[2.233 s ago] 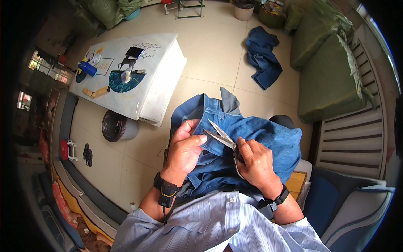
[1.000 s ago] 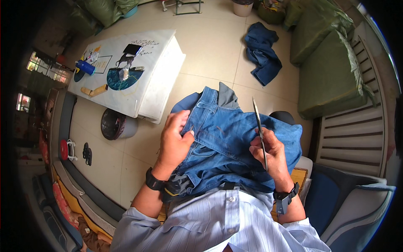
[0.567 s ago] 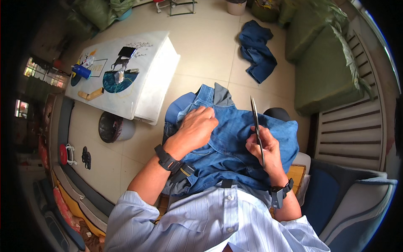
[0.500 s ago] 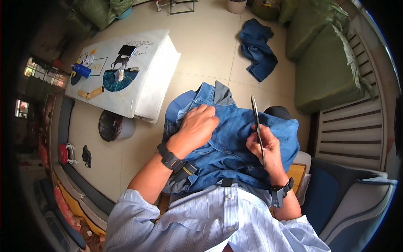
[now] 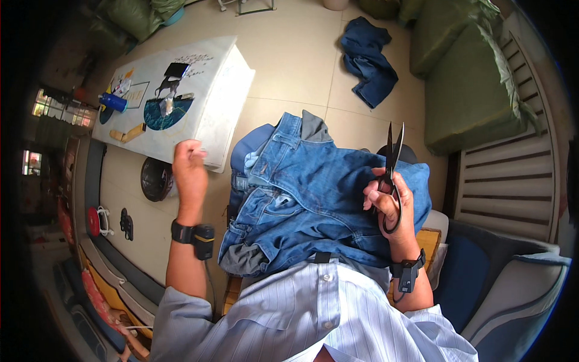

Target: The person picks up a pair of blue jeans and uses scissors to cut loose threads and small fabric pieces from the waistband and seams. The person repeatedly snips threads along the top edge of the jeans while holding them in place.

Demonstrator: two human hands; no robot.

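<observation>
Blue denim jeans lie spread across my lap, with the waistband toward the far left and grey pocket lining sticking out at two places. My right hand grips a pair of black-handled scissors above the right part of the jeans; their blades point away from me, slightly parted. Off to the left, my left hand is raised clear of the denim, beside the bin and the table corner. Its fingers are curled together and a little blurred; whatever they may pinch is hidden.
A dark-lined waste bin stands below my left hand. Behind it is a white table with a blue bottle on it. Another pair of jeans lies on the floor. Green wrapped bundles rest at the right beside a slatted bench.
My left hand has left the waistband and swung left to beside the bin. In my right hand the scissors have turned, and their blades now show parted.
</observation>
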